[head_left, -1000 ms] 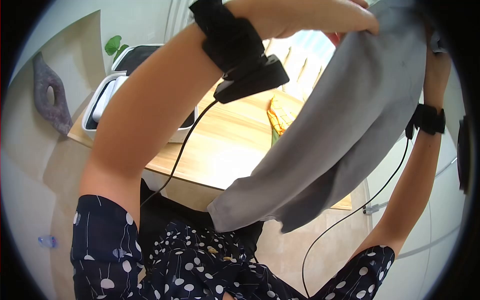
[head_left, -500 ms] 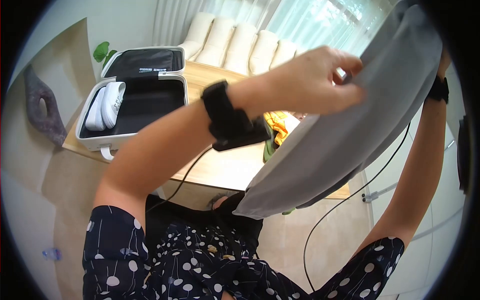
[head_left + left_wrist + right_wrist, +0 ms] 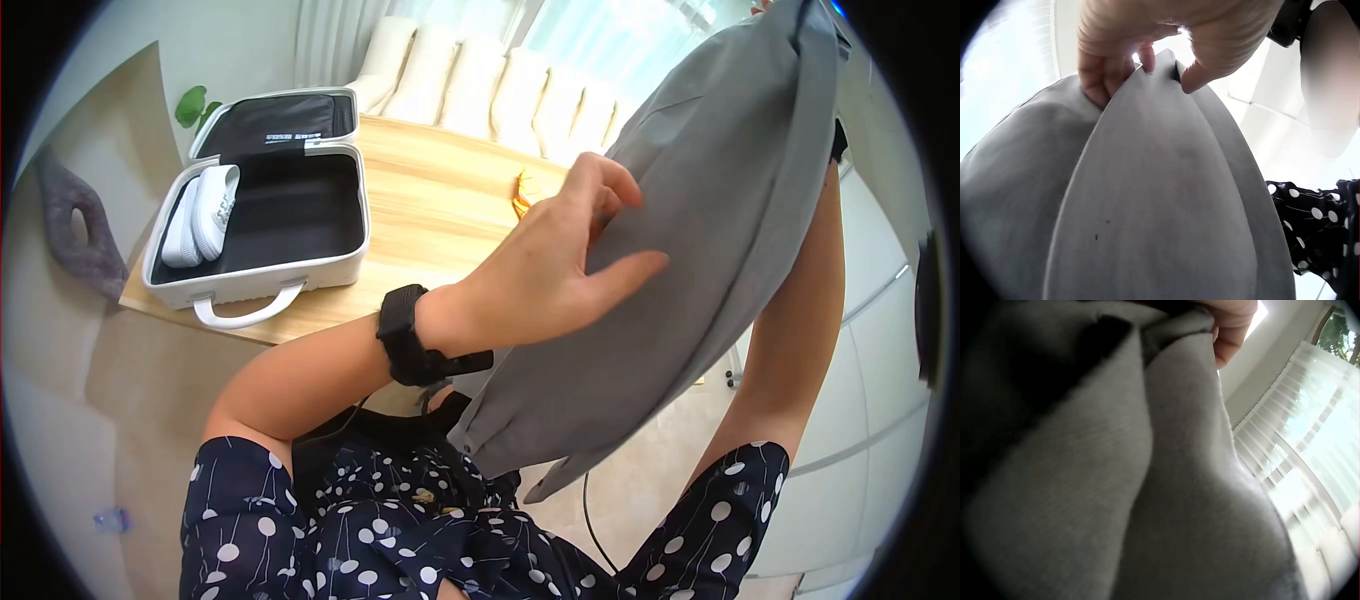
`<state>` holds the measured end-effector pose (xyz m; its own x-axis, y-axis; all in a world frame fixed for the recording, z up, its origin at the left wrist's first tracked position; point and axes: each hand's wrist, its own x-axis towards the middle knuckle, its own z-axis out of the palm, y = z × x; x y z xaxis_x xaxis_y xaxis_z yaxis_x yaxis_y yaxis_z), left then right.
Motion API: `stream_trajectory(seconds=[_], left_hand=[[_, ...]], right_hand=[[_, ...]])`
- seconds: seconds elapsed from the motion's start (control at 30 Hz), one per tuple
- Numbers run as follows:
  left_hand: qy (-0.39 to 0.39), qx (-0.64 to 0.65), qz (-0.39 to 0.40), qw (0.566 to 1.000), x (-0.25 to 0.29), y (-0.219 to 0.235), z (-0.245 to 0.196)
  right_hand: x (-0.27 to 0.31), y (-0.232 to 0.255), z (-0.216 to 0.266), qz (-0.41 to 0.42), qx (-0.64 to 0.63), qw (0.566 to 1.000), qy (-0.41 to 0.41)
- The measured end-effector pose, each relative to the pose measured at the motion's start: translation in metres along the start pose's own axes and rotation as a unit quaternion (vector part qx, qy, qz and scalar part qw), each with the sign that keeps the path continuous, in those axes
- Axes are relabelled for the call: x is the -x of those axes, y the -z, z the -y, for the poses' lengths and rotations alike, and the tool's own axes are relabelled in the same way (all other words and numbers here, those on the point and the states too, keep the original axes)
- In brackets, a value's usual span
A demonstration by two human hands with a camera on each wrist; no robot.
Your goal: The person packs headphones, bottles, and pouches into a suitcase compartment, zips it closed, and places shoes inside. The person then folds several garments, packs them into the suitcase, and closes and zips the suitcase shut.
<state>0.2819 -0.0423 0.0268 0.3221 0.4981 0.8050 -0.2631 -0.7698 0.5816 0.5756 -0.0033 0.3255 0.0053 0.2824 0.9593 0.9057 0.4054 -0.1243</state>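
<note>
A grey garment (image 3: 690,220) hangs long and slanting across the right half of the head view, its lower end close to the person's lap. In front of its middle is the left hand (image 3: 545,255), thumb and index finger spread apart. From the left wrist view, that hand's fingers and thumb lie along either side of a fold in the grey cloth (image 3: 1154,169). High up, the right hand (image 3: 1232,331) grips the garment's top edge with curled fingers. Cloth hides most of that hand in the head view.
An open white suitcase (image 3: 300,272) with a black lining stands on the wooden table (image 3: 425,190). White shoes (image 3: 205,215) lie in its left side. Part of an orange-yellow cloth (image 3: 526,192) shows on the table behind the left hand. Cream cushions (image 3: 470,85) line the back.
The left hand has come down from the garment's upper part to its middle, with thumb and fingers spreading. The right hand keeps the top raised. More of the suitcase and table shows.
</note>
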Motion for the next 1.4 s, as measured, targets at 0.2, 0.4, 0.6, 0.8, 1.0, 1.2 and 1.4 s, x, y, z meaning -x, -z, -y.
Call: stream_trajectory(seconds=[0.2,0.4,0.6,0.8,1.0,1.2,1.4], left_hand=[[0.183,0.052,0.054,0.980,0.022,0.014,0.028],[0.145,-0.027,0.165,0.975,0.070,0.028,0.067],[0.222,-0.178,-0.103,0.953,0.086,0.059,0.064],[-0.005,-0.261,-0.011,0.965,0.138,0.039,0.083],[0.124,-0.206,0.086,0.967,0.154,0.023,0.087],[0.083,-0.195,0.012,0.977,0.139,-0.007,0.072],[0.174,-0.093,-0.019,0.980,0.137,-0.019,0.078]], right_hand=[[0.002,-0.013,-0.022,-0.002,0.014,1.000,-0.003],[0.037,-0.039,-0.056,0.031,0.040,0.998,-0.034],[0.052,-0.070,-0.072,0.054,0.054,0.996,-0.041],[0.055,-0.078,-0.083,0.052,0.082,0.995,-0.035],[0.066,-0.079,-0.096,0.058,0.118,0.991,-0.034],[0.071,-0.060,-0.104,0.041,0.156,0.986,-0.030],[0.067,-0.055,-0.105,0.024,0.183,0.983,-0.011]])
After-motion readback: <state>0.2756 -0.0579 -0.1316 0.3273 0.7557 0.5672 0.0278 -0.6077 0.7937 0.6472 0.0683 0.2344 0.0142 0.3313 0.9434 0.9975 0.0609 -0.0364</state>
